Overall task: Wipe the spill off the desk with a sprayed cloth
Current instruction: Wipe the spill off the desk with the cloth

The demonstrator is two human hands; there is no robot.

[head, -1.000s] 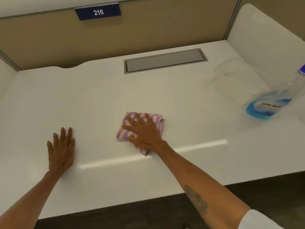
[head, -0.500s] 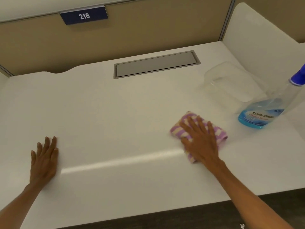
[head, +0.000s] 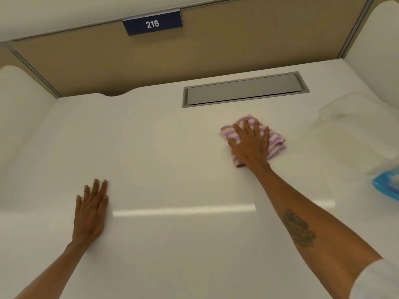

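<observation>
A folded pink-and-cream striped cloth (head: 275,139) lies on the white desk (head: 172,152), right of centre and just in front of the cable hatch. My right hand (head: 250,145) presses flat on the cloth with fingers spread, covering most of it. My left hand (head: 91,209) rests palm down on the bare desk at the front left, fingers together, holding nothing. No spill shows on the glossy surface. The base of the spray bottle (head: 387,186) with blue liquid stands at the right edge, mostly cut off.
A grey cable hatch (head: 245,89) is set into the desk at the back. A clear plastic container (head: 356,126) sits at the right, behind the bottle. Tan partition walls with a "216" sign (head: 152,23) close the back; white side panels flank the desk.
My right hand has slid the cloth from the desk's middle to the right, then farther back toward the hatch. My left hand stays flat in place. The view has tilted up.
</observation>
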